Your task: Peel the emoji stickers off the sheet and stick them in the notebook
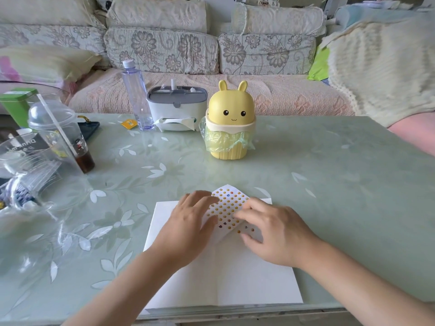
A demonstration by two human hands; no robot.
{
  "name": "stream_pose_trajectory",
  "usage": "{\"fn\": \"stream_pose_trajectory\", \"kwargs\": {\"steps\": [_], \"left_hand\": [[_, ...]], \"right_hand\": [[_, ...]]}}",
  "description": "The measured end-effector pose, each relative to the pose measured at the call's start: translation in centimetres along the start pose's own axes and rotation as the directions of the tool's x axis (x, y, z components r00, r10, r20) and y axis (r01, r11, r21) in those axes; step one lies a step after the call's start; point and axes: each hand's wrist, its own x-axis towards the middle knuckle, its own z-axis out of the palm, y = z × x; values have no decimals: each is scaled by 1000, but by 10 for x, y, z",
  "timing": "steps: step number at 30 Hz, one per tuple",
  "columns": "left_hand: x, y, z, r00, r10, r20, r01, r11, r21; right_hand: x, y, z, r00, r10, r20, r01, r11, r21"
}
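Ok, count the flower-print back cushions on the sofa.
3: left cushion at the frame's left edge, middle cushion behind the bottle, right cushion behind the yellow bin. The knitted blanket may hide more.

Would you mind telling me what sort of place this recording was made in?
Most likely a home living room: a floral sofa stands behind a table that bears a tissue box and a rabbit-shaped bin.
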Motion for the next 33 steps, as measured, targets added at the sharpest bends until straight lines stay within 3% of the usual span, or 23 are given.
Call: {"fn": "stream_pose_trajectory", "kwargs": {"steps": [3,5,8,12,16,19,21,24,26,27,30,33], "left_hand": [[-6,3,-5,966,-216,-146,240,954,179],[-8,9,-14,890,-451,-61,451,854,261],[-11,22,-21,809,-585,66,550,790,271],[-13,33,-20,749,-633,194,661,732,-167],[-11,34,-22,677,-695,243,680,464,-567],[-12,32,-24,634,-714,296,671,319,-669],[-13,29,-25,643,-713,280,687,376,-622],[-12,29,-31,701,-684,201,701,611,-369],[-10,26,-34,695,-682,227,712,609,-351],[-9,24,-35,673,-683,284,725,534,-435],[-8,23,-37,619,-588,521,726,173,-666],[-8,22,-36,639,-495,589,675,-9,-738]], "right_hand": [[10,-8,10,991,16,130,-19,1000,22],[14,-11,15,988,30,153,-36,999,36],[19,-14,19,982,43,186,-50,998,33],[23,-18,22,993,65,98,-78,987,138],[24,-22,25,998,56,-4,-55,990,126],[22,-18,29,996,-43,-75,46,998,44],[24,-17,30,992,-87,-90,86,996,-22],[26,-14,37,972,-174,-156,149,976,-161],[28,-14,40,952,-193,-236,150,970,-191],[28,-15,39,940,-204,-275,153,968,-198],[30,-20,32,902,-259,-344,200,960,-198],[29,-27,27,921,-192,-340,186,981,-51]]}}
